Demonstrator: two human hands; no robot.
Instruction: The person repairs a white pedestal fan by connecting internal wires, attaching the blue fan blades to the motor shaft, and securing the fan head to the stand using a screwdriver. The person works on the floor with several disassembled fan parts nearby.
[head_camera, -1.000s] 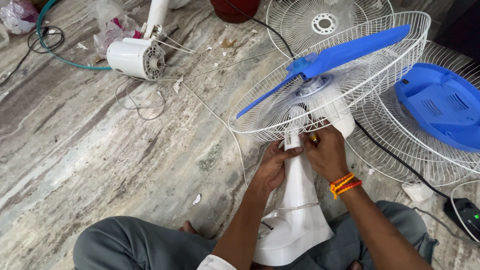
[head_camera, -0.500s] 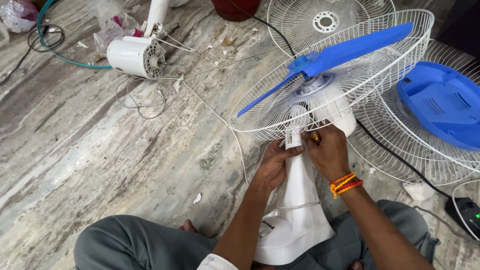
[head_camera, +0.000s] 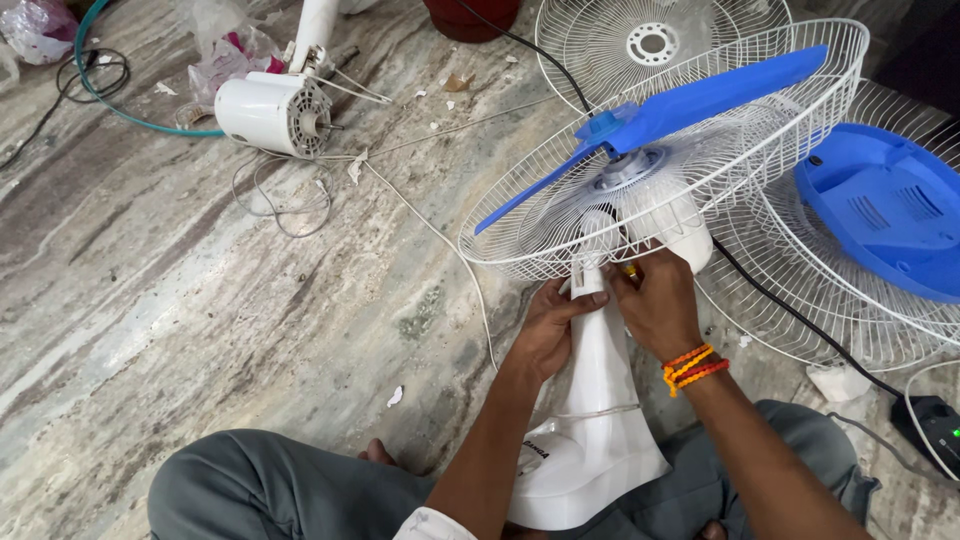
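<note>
Table fan (head_camera: 640, 190), white body with blue blade (head_camera: 690, 105), is lying tilted across the seated person's lap, its white base (head_camera: 590, 460) resting between the grey-trousered knees and its neck (head_camera: 597, 330) rising away toward the wire rear guard (head_camera: 800, 110). Left hand (head_camera: 548, 325) is wrapping around the top of the neck from the left, fingers closed on it just below the motor housing (head_camera: 675, 225). Right hand (head_camera: 655, 305), orange threads at the wrist, is pressing in from the right with fingertips pinched together at the joint where a small yellow part is showing; what the fingertips are holding cannot be told. Both forearms are reaching forward, elbows low, wrists bent inward toward one another. Risk, as a judgement: the head is sitting heavy and high above the grip, so a loosened joint could be letting it tip sideways, and the bare blade is standing uncovered close to the knuckles; a small fastener slipping free could be dropping to the stone floor (head_camera: 200, 300). Just beyond to the right: a black cable (head_camera: 790, 310), loose wire guards (head_camera: 650, 40), a blue fan cover (head_camera: 885, 205). Farther left: a separate white motor (head_camera: 272, 112) with trailing wires, a green hose (head_camera: 110, 105), plastic bags
</note>
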